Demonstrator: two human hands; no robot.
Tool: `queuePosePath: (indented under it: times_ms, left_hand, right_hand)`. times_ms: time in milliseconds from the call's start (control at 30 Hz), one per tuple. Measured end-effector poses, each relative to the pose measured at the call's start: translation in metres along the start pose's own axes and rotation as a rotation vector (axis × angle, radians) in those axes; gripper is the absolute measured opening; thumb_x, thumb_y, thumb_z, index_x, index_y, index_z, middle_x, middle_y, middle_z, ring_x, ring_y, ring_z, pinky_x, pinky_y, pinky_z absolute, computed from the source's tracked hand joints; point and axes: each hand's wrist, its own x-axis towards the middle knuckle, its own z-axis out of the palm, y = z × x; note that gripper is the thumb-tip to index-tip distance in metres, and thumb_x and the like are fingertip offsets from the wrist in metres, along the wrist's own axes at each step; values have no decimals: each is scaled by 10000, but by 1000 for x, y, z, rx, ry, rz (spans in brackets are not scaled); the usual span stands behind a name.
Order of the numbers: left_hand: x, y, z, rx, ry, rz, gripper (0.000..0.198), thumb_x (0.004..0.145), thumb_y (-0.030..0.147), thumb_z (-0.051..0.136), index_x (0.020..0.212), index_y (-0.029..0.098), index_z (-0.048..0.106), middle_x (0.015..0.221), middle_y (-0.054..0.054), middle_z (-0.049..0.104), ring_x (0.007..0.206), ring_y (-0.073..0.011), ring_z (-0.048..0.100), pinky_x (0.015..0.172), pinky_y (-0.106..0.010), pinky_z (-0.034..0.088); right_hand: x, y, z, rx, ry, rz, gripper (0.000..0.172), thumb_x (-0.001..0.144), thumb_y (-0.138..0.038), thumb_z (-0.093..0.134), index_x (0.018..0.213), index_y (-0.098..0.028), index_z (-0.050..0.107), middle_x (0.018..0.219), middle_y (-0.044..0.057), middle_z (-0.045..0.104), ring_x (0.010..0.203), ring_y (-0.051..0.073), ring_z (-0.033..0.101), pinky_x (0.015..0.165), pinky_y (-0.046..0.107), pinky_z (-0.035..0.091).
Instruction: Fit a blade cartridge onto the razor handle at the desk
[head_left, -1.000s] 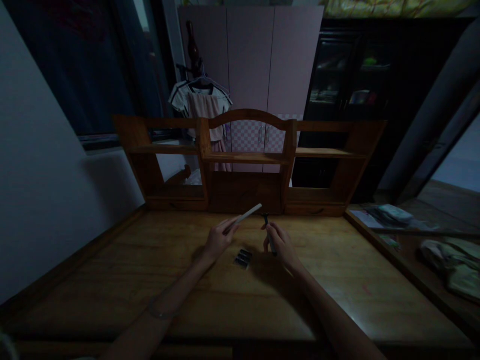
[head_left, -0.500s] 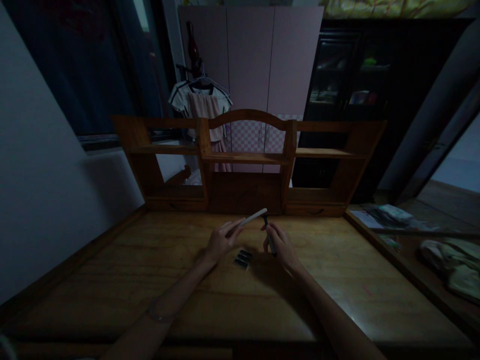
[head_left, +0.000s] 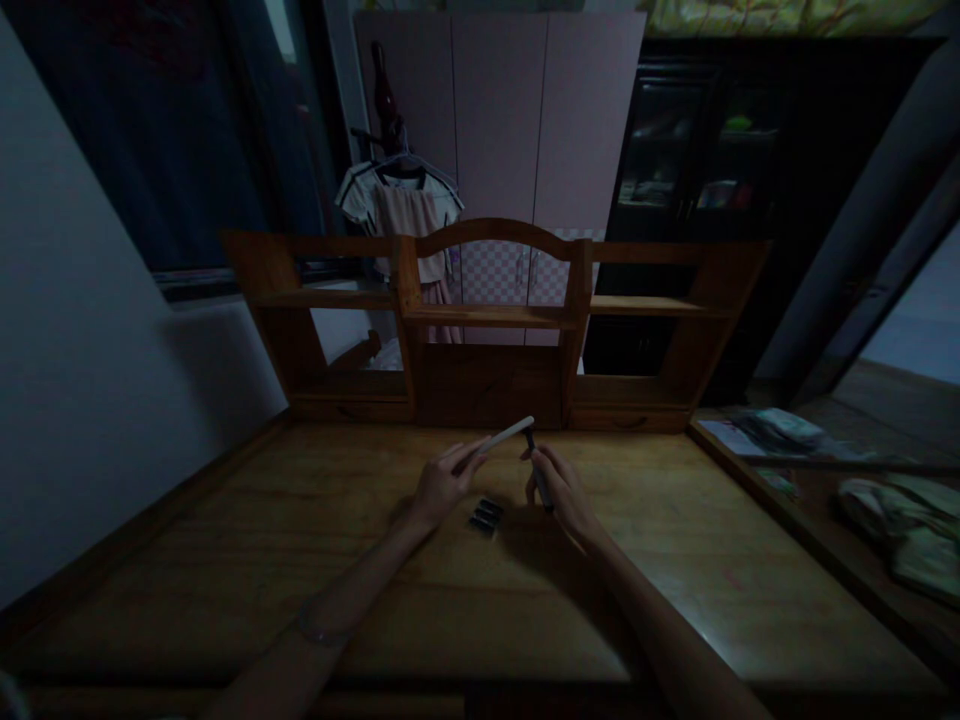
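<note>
My left hand (head_left: 442,488) is closed around one end of a slim pale stick (head_left: 510,433), which slants up to the right. In my right hand (head_left: 561,490) is a dark-handled razor (head_left: 541,482), gripped along its handle with the head upward. The razor's small head is close by the stick's far tip; whether they touch I cannot tell. Below and between the hands, a small clear tray with several dark cartridges (head_left: 487,517) lies flat on the wooden desk (head_left: 315,530). Both hands are held just above the desktop.
A wooden shelf unit (head_left: 495,316) with small drawers runs along the desk's back edge. At the right, beyond a raised wooden edge, lie a plastic-wrapped item (head_left: 784,428) and a crumpled pale cloth bag (head_left: 900,530). A white wall (head_left: 90,380) borders the left side.
Almost nothing differs. The razor's head has shifted very slightly left, toward the stick's tip; both hands keep their holds and the tray stays put.
</note>
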Motion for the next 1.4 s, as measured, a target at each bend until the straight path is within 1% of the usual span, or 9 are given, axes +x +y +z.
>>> queuePosePath:
  times_ms: [100, 267, 400, 633, 800, 967, 1133, 1267, 1400]
  left_hand:
    - [0, -1, 0, -14, 39, -7, 302, 871, 308, 496, 1150, 249, 599, 1096, -39, 652, 971, -180, 617, 845, -308, 498]
    - [1, -4, 1, -21, 4, -6, 307, 864, 317, 508, 1150, 256, 600, 1104, -43, 650, 993, -190, 608, 883, -325, 484]
    - [1, -7, 0, -20, 49, -45, 307, 869, 319, 497, 1150, 250, 599, 1119, -38, 644, 1014, -191, 603, 895, -328, 479]
    - [-1, -5, 1, -1, 7, -18, 320, 870, 318, 496, 1172, 260, 586, 1093, -41, 655, 972, -186, 619, 862, -314, 495]
    - [1, -6, -1, -7, 56, -26, 316, 880, 313, 478, 1172, 253, 583, 1136, -32, 638, 1020, -184, 601, 892, -320, 482]
    - [1, -10, 1, 20, 18, -3, 311, 872, 319, 489, 1161, 267, 594, 1116, -34, 649, 1003, -186, 612, 886, -319, 486]
    - [1, -13, -1, 16, 76, -33, 306, 875, 322, 481, 1147, 249, 602, 1105, -34, 653, 999, -184, 614, 878, -316, 491]
    - [1, -9, -1, 0, 31, -2, 308, 874, 318, 486, 1154, 253, 597, 1112, -31, 649, 1002, -182, 611, 875, -308, 488]
    - [0, -12, 2, 43, -7, -43, 285, 869, 328, 495, 1119, 269, 618, 1059, -21, 670, 947, -179, 629, 840, -304, 504]
  right_hand:
    - [0, -1, 0, 21, 5, 0, 351, 919, -473, 322, 965, -176, 503, 475, -35, 519, 418, 121, 454, 415, 199, 320]
    - [0, -1, 1, 32, 6, -19, 331, 918, -463, 336, 948, -177, 500, 479, -33, 514, 426, 119, 446, 419, 200, 313]
    - [-1, 0, 1, 20, -2, -18, 334, 918, -465, 329, 957, -181, 500, 476, -35, 513, 424, 124, 447, 420, 203, 320]
    - [1, 2, 2, -1, 9, -12, 360, 911, -480, 323, 956, -174, 508, 470, -34, 515, 415, 121, 448, 411, 200, 315]
    - [1, 3, 3, 16, 5, -10, 367, 910, -478, 320, 977, -172, 511, 473, -34, 516, 419, 120, 453, 416, 199, 323]
    - [0, 3, 3, 19, 1, -13, 353, 911, -478, 332, 954, -176, 509, 482, -32, 520, 422, 120, 456, 414, 197, 317]
    - [0, 0, 2, 13, -6, -9, 361, 913, -486, 317, 970, -181, 503, 476, -35, 521, 416, 123, 462, 418, 202, 332]
    - [0, 2, 2, 1, 6, -14, 361, 911, -482, 319, 966, -180, 508, 478, -31, 528, 421, 123, 460, 418, 200, 329]
    - [0, 3, 3, 11, 0, -17, 353, 912, -475, 319, 972, -179, 503, 481, -31, 529, 414, 121, 458, 410, 197, 323]
